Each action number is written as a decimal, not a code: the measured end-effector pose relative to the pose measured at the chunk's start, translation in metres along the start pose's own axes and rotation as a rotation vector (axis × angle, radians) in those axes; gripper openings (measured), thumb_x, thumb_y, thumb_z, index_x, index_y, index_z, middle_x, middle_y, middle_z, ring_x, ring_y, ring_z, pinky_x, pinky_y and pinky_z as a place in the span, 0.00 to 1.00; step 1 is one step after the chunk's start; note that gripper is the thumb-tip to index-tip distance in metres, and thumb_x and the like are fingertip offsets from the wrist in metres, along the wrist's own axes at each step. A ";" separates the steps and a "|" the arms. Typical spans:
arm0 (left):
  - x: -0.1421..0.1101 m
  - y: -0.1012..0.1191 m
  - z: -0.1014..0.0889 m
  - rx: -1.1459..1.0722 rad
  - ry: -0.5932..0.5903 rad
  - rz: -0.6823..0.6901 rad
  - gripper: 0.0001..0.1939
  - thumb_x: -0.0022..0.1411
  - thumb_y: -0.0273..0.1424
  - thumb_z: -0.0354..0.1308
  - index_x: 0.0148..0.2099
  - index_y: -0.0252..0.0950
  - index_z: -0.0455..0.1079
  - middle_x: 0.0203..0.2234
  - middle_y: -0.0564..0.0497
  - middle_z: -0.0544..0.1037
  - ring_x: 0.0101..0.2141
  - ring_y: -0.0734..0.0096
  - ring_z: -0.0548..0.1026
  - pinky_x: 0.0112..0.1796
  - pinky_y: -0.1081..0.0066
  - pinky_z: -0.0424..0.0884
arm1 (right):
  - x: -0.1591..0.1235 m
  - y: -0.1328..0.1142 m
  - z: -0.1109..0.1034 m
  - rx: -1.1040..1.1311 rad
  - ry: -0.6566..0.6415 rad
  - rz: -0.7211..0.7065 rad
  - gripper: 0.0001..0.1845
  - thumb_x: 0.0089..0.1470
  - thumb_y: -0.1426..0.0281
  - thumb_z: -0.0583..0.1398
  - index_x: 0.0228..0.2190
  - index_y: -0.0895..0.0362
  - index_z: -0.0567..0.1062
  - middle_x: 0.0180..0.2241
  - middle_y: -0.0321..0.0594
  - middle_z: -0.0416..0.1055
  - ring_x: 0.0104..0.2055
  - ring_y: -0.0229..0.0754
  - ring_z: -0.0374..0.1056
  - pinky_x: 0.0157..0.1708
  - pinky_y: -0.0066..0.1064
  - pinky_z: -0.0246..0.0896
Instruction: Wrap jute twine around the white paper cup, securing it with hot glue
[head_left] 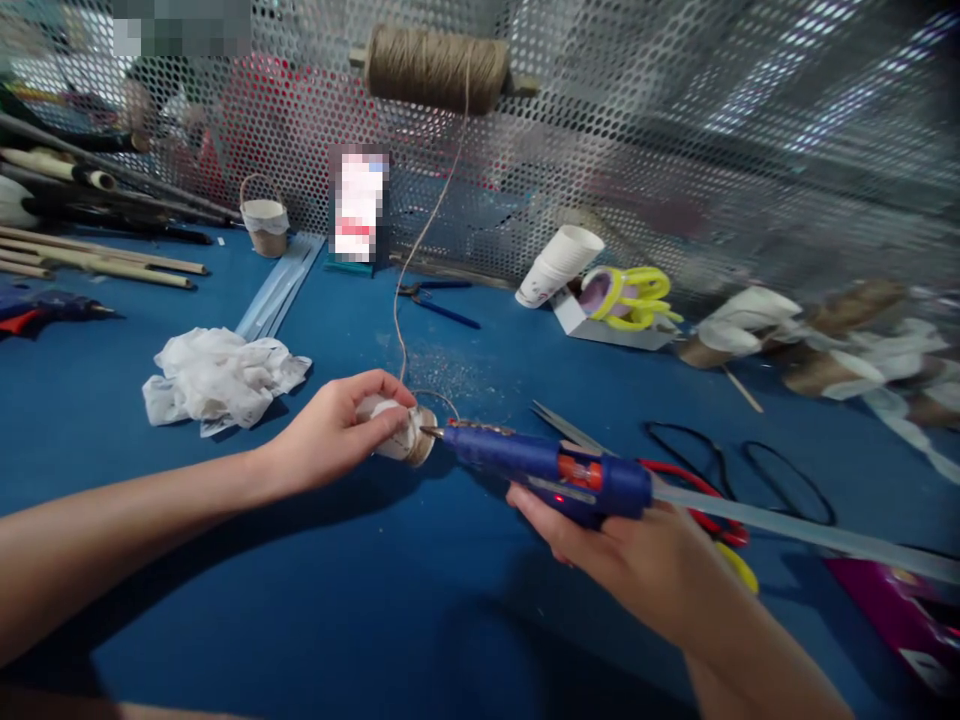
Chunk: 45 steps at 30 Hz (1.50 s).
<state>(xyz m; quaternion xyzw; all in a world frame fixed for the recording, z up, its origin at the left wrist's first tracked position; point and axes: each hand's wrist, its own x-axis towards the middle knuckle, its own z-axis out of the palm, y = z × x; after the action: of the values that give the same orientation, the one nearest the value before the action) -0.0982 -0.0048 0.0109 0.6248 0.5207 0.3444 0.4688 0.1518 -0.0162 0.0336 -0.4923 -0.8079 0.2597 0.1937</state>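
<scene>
The left hand [337,425] lies on its side on the blue worktop [300,600], its fingers [379,388] curled over and pinching a small paper cup [397,432] that lies tipped over, its twine-wrapped end pointing to the right. The right hand [637,560] grips a blue glue gun [555,468] from below, fingers wrapped around the handle, and the metal nozzle touches the wrapped end of the cup. A clear glue stick [795,525] juts out of the back of the gun toward the right. A strand of twine [420,240] runs from the cup up to a twine spool [437,68] mounted on the perforated metal screen [675,120] at the back of the worktop. Left of the cup lies a crumpled white cloth [221,378]. Behind the gun lie scissors with red and yellow handles [705,515]. Farther back sit a small finished cup basket [265,226], a tipped stack of white paper cups [559,264] and a second glue gun [45,310] at the far left edge.
</scene>
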 end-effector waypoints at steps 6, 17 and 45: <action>0.002 -0.005 0.001 0.008 -0.029 -0.012 0.12 0.59 0.36 0.51 0.39 0.33 0.66 0.25 0.54 0.71 0.23 0.76 0.65 0.27 0.76 0.61 | 0.002 -0.003 0.001 -0.180 0.036 -0.061 0.13 0.51 0.59 0.57 0.18 0.47 0.70 0.12 0.34 0.64 0.19 0.43 0.66 0.18 0.34 0.58; 0.006 -0.011 0.001 0.055 -0.021 0.036 0.13 0.57 0.37 0.51 0.39 0.33 0.68 0.24 0.55 0.71 0.23 0.76 0.66 0.26 0.76 0.62 | 0.008 -0.010 0.002 -0.291 0.103 -0.270 0.18 0.57 0.63 0.48 0.24 0.51 0.73 0.14 0.35 0.65 0.24 0.43 0.69 0.28 0.32 0.64; 0.006 -0.010 0.002 0.108 -0.014 0.057 0.12 0.57 0.35 0.51 0.39 0.33 0.68 0.24 0.54 0.70 0.23 0.76 0.65 0.26 0.76 0.62 | 0.007 -0.016 -0.001 -0.206 -0.014 -0.207 0.13 0.57 0.67 0.49 0.25 0.51 0.71 0.17 0.34 0.67 0.20 0.39 0.66 0.22 0.30 0.61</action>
<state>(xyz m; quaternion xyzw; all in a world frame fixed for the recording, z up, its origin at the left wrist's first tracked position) -0.0986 0.0004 0.0009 0.6661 0.5173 0.3246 0.4281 0.1385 -0.0158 0.0449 -0.4219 -0.8780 0.1574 0.1624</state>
